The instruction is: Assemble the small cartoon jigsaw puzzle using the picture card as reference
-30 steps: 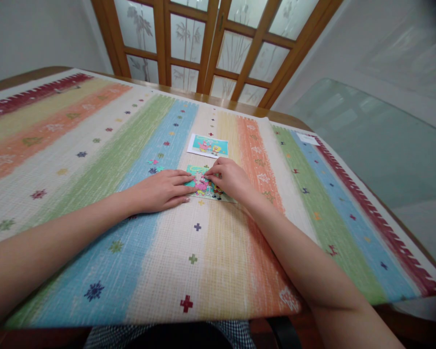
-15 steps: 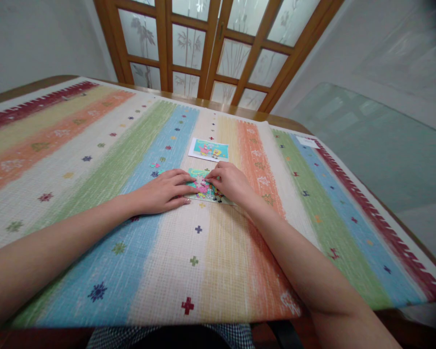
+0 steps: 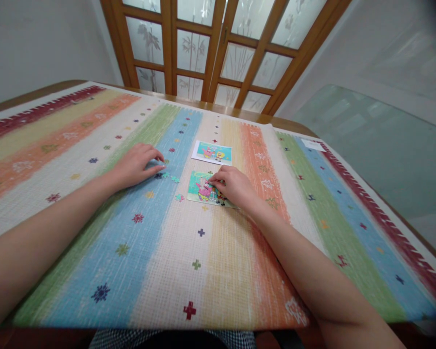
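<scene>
A small jigsaw puzzle (image 3: 195,186) with pink and yellow cartoon figures on a turquoise background lies flat in front of me. My right hand (image 3: 232,184) rests over its right side, thumb and forefinger pinched at a puzzle piece near the middle; the hand covers part of the picture. To the left, my left hand (image 3: 140,165) hovers low over the cloth with thumb and fingers apart. Close to its fingertips lie several loose turquoise puzzle pieces (image 3: 175,179). Another loose piece (image 3: 179,197), turquoise and pink, sits just beside the puzzle's left edge.
Behind the puzzle lies a picture card (image 3: 214,152) with the same cartoon scene. A striped tablecloth (image 3: 174,271) covers the table. A white slip of paper (image 3: 313,145) is at the far right, and wooden glazed doors (image 3: 207,48) stand beyond the table.
My left hand has left the puzzle and moved left to the loose pieces, uncovering the puzzle's left side. My right hand stays at the puzzle.
</scene>
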`<state>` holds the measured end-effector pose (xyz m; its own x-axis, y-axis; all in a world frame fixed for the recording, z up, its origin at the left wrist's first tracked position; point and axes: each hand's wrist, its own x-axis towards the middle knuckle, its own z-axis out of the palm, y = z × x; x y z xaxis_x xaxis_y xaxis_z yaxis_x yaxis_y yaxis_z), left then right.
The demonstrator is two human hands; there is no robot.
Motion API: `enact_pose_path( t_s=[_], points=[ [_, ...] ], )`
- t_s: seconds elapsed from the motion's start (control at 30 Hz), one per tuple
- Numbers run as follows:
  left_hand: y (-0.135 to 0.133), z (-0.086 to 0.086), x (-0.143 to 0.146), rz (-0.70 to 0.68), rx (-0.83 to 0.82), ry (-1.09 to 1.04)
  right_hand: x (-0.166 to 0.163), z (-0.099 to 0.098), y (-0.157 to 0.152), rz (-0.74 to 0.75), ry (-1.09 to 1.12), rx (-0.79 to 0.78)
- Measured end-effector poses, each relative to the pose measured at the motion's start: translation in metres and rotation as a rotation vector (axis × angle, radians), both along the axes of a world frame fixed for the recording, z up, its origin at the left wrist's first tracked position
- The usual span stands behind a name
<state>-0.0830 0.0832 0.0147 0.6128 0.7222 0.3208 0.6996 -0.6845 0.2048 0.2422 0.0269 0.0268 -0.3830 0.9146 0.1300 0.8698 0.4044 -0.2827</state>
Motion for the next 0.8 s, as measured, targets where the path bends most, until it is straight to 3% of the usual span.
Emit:
enact_pose_path(
  t_s=[0.17, 0.4, 0.67, 0.8],
  points=[
    [0.020, -0.008, -0.025, -0.034, -0.119, 0.069, 0.000, -0.002, 0.000, 0.005, 0.006, 0.007],
    [0.023, -0.010, -0.023, -0.040, -0.146, 0.016, 0.001, -0.003, 0.000, -0.006, 0.019, 0.008],
    [0.024, -0.010, -0.022, -0.054, -0.082, 0.026, 0.000, -0.003, 0.000, -0.006, 0.024, 0.007],
    [0.020, -0.010, -0.015, 0.019, -0.002, 0.068, 0.001, -0.003, 0.002, -0.006, 0.044, -0.006]
  ],
)
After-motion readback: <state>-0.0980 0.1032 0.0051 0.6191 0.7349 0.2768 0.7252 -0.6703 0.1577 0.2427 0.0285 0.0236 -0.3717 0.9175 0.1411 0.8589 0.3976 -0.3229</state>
